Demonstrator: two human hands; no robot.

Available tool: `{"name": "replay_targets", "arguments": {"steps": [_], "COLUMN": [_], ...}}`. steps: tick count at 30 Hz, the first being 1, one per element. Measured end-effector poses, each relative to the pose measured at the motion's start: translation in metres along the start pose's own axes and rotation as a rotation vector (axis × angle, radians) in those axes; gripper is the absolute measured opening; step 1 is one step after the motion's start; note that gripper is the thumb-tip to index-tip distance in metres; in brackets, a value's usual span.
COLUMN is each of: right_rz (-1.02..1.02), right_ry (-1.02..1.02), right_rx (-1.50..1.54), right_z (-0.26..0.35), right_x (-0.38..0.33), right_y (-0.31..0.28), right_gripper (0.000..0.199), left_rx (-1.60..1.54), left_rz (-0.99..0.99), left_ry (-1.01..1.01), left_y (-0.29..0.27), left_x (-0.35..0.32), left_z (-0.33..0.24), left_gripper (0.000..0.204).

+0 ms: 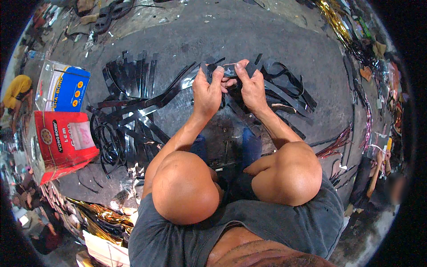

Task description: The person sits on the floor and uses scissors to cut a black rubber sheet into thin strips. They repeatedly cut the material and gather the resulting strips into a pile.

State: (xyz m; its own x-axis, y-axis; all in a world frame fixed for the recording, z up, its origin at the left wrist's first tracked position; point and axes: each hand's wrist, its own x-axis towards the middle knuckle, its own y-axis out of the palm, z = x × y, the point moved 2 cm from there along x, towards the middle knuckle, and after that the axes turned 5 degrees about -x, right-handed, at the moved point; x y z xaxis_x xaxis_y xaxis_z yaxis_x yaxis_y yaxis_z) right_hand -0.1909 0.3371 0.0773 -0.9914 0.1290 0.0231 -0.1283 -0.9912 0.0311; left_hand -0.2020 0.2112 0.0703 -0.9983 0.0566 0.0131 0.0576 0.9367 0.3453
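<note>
Down on the dark floor (249, 40), a person squats with both knees up and both arms reaching forward. The left hand (208, 91) and the right hand (250, 86) meet just above the ground. Both hands are closed, pinching one short black strip (230, 70) between thumbs and fingers. The strip sits between the two hands, held up off the floor, likely so the person can work on it close to the eyes. Its long side runs left to right, one end in each hand, and it lies almost flat.

Left of the hands, a pile of long black strips (129, 89) is spread out like a fan, near enough to reach. More black strips and loops (289, 86) lie just right of the hands. A red box (62, 142) and a blue and white bag (62, 86) sit further left, well apart. Shiny gold foil (100, 216) lies by the left knee. Another person sits far off at the right edge.
</note>
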Motion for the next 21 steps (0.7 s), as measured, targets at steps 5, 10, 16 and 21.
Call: {"name": "replay_targets", "arguments": {"steps": [5, 10, 16, 21], "right_rz": [-0.025, -0.016, 0.003, 0.016], "right_ry": [-0.08, -0.207, -0.136, -0.076], "right_rx": [-0.259, -0.488, -0.412, -0.236], "right_z": [0.01, 0.003, 0.007, 0.004], "right_x": [-0.006, -0.01, -0.006, -0.004], "right_y": [0.007, 0.004, 0.004, 0.003], "right_gripper": [0.025, 0.019, 0.021, 0.024], "left_rx": [0.614, 0.858, 0.889, 0.121], "left_rz": [0.055, 0.219, 0.235, 0.225], "left_ry": [0.25, 0.336, 0.216, -0.184], "left_y": [-0.013, -0.013, -0.021, -0.025], "left_x": [0.007, 0.013, 0.019, 0.019], "left_z": [-0.005, -0.012, -0.01, -0.006], "left_gripper": [0.021, 0.02, 0.018, 0.018]}}
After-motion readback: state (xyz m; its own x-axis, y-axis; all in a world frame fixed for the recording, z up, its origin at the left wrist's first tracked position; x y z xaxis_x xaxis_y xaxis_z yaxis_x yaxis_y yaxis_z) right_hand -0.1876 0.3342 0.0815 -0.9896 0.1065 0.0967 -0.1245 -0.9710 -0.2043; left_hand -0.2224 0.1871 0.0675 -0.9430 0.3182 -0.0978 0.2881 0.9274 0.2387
